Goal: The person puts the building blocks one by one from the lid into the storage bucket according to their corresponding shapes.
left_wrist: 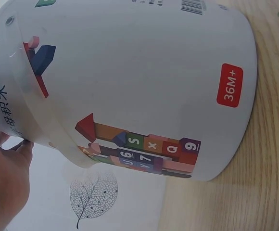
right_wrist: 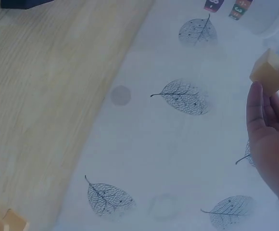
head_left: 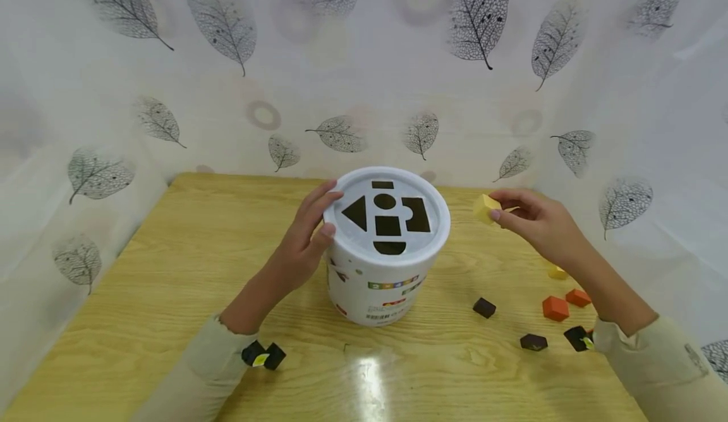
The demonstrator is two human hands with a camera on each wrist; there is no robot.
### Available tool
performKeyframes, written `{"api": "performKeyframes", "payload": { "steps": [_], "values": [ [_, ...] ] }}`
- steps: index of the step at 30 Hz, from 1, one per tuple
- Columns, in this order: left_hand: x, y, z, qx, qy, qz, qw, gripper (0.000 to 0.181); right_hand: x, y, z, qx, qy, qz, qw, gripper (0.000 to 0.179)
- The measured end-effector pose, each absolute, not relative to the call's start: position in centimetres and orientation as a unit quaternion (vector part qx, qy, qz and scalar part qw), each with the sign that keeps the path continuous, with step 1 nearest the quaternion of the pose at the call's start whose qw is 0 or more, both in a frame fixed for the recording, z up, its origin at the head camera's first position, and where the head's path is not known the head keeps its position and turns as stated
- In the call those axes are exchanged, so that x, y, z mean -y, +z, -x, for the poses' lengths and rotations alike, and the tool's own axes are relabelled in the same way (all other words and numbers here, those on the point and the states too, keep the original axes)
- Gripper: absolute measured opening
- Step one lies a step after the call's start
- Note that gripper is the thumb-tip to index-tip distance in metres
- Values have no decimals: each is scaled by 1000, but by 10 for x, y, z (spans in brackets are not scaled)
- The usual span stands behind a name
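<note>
A white bucket (head_left: 375,289) stands upright on the table, its lid (head_left: 364,182) pierced by several shaped holes, among them a triangle, a circle and a square. My left hand (head_left: 298,245) rests against the left side of the lid's rim, fingertips and thumb touching it. In the left wrist view the bucket's printed side (left_wrist: 130,86) fills most of the picture, with part of that hand (left_wrist: 7,183) at the left edge. To the right of the bucket, my right hand (head_left: 534,223) pinches a yellow block (head_left: 486,208) between thumb and fingers, raised above the table and apart from the lid.
On the table (head_left: 216,232) at the right lie a dark block (head_left: 485,307), another dark block (head_left: 533,342), two orange-red blocks (head_left: 555,308) and a yellow block (head_left: 557,273) partly behind my right forearm. A leaf-patterned sheet (head_left: 387,81) rises behind the table and at its sides.
</note>
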State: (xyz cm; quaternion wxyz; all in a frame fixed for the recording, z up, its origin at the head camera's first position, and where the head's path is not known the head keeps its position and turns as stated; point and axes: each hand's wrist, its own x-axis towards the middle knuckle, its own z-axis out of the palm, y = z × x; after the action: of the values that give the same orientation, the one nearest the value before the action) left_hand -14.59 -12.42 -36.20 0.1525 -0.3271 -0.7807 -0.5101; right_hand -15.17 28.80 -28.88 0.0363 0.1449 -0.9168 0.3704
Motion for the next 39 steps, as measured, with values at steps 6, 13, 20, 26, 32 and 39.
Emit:
{"api": "performKeyframes", "payload": {
  "steps": [6, 13, 20, 26, 32, 39],
  "values": [
    [124, -364, 148, 781, -506, 329, 163, 65, -266, -273, 150, 910, 383, -149, 48, 35],
    [123, -362, 148, 777, -510, 332, 163, 64, -241, -256, 145, 894, 408, -178, 51, 34],
    [123, -362, 147, 777, -509, 331, 165, 65, -218, -249, 143, 881, 425, -203, 31, 33],
    [124, -363, 147, 779, -507, 330, 165, 65, -201, -248, 146, 855, 458, -242, 8, 31],
    [123, -361, 146, 779, -509, 329, 160, 65, -185, -247, 146, 854, 458, -248, -21, 31],
    [124, -362, 147, 779, -510, 328, 157, 63, -171, -250, 149, 849, 459, -261, -39, 31]
  ]
}}
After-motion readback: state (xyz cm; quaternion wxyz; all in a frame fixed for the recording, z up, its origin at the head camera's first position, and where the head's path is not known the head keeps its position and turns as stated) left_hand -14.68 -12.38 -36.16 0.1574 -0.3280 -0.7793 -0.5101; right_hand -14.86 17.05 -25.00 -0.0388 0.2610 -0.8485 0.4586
